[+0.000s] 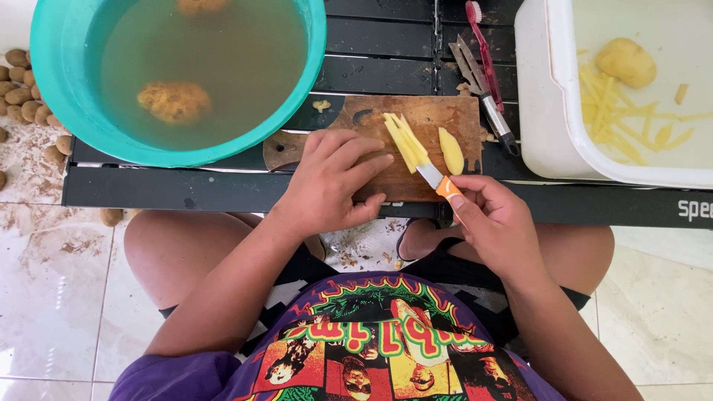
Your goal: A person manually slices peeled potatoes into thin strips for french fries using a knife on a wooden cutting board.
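While right hand grips knife, left hand flat

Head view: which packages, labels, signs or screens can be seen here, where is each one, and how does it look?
No packages, signs or screens show.
Printed lettering: right end of the black table's front rail, white on black, cut off by the picture edge.
Shirt print: on the person's purple T-shirt, bottom centre; red, yellow and green graphic with curved lettering.

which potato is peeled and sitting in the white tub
The smooth yellow potato in the white tub, above the cut strips. The two in the teal basin sit under murky water.
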